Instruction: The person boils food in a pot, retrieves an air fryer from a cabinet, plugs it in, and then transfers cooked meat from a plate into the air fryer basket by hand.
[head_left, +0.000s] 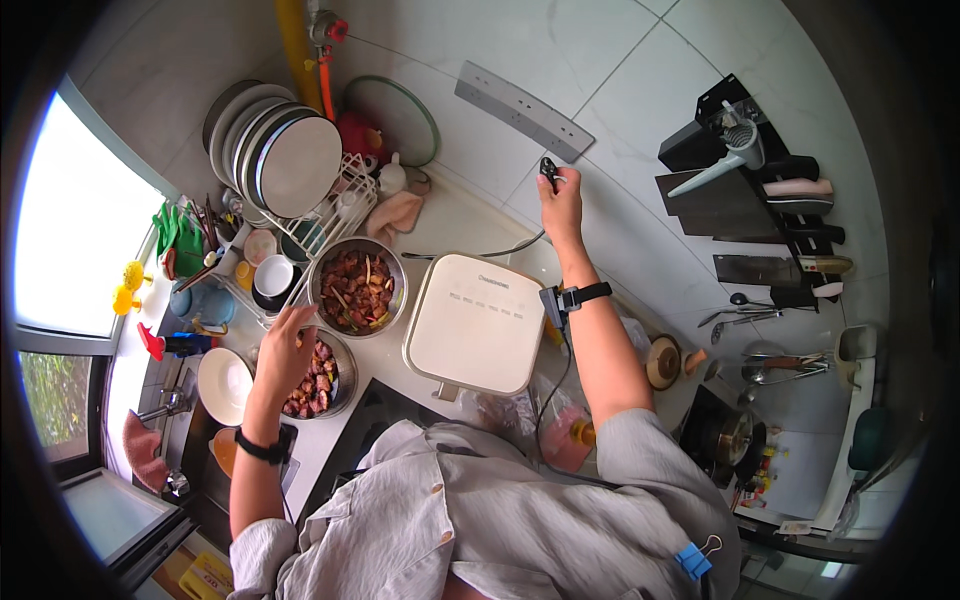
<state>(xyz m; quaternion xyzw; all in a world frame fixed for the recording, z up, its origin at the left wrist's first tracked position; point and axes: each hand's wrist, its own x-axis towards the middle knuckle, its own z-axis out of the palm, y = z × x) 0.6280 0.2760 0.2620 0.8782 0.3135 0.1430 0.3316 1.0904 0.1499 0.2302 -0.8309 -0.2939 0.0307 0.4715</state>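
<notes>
My right hand (562, 202) holds the black power plug (549, 169) of a cord, just below a grey socket strip (525, 111) on the tiled wall. The plug is apart from the strip. The cord runs down behind a cream square appliance (476, 322) with a closed lid on the counter. Over the near metal bowl of meat chunks (321, 379) is my left hand (289, 349), fingers loosely bent with nothing seen between them; its palm side is hidden. A second metal bowl of darker meat pieces (358, 289) stands between the near bowl and the wall.
A dish rack (360, 180) with stacked plates (300, 165) stands at the left back. The sink (202, 480) and an empty white bowl (226, 386) are at left. A black cooktop (375, 412) lies before me. Cleavers (720, 206) hang on the right wall, near a lidded pot (665, 362).
</notes>
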